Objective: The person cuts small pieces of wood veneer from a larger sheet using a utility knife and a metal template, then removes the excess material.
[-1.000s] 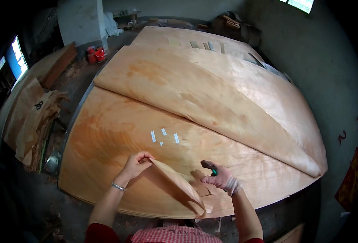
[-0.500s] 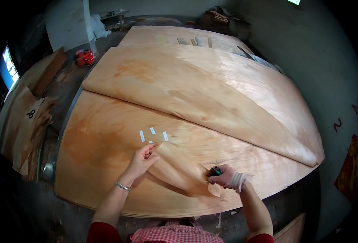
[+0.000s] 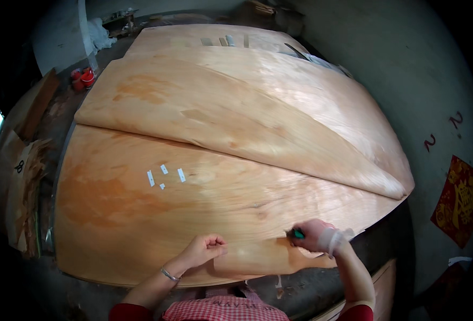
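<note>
My left hand, with a bangle at the wrist, pinches the left end of a thin wood veneer strip near the table's front edge. To its right, my right hand has a whitish cuff at the wrist. Its fingers are wrapped round a small dark tool with a green part, whose exact kind I cannot make out. This tool is at the strip's upper right end, by a darker, curled part. Beneath both lies a large veneer sheet with orange-brown stains.
Several small white slips lie on the sheet. A big folded-back veneer sheet crosses the stack behind. Scissors rest on ragged veneers at left. Red buckets stand on the floor; a grey wall rises at right.
My left hand has drawn the veneer strip down toward the front edge, and the strip lies flatter. My right hand with the tool is slightly farther right. The view has shifted.
</note>
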The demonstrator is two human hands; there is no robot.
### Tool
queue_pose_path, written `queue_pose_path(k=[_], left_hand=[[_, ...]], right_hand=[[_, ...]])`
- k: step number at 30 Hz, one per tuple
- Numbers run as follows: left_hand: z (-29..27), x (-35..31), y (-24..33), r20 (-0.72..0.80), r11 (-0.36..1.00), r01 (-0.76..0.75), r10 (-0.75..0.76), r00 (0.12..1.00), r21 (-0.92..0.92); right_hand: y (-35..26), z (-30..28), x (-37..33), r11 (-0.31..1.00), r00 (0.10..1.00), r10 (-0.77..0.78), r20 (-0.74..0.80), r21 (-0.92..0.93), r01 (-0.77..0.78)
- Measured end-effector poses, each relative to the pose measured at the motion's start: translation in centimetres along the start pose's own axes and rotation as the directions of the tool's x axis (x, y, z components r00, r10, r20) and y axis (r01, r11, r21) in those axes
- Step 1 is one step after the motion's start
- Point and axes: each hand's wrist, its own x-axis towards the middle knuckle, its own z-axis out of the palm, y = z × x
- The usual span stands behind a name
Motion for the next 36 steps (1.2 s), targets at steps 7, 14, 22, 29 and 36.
queue_pose_path(k=[7, 14, 22, 29, 36], left_hand=[[0.0, 8.0, -0.2, -0.313, 0.666, 0.076, 0.243, 0.918, 0.742], [3.5, 10.8, -0.6, -0.077, 0.132, -0.009, 0.633, 0.77, 0.991], [4.3, 10.3, -3.7, -0.113, 0.158, 0.01, 0.659, 0.744, 0.987], [4.3, 11.3, -5.5, -0.182, 0.234, 0.026, 0.674, 0.716, 0.972], [3.9, 10.9, -5.1, -0.217, 0.302, 0.02, 0.638, 0.739, 0.953]], right_hand=[[2.8, 0.5, 12.4, 0.98, 0.971, 0.151, -0.184, -0.104, -0.172], [2.9, 1.4, 16.1, 0.963, 0.965, 0.11, -0.236, -0.213, -0.162], [0.2, 2.7, 12.5, 0.971, 0.922, 0.176, -0.345, -0.096, -0.221], [-3.9, 6.1, 13.4, 0.992, 0.984, 0.121, -0.132, -0.025, -0.125], [-0.6, 7.6, 12.7, 0.996, 0.995, 0.035, -0.095, -0.077, -0.043]])
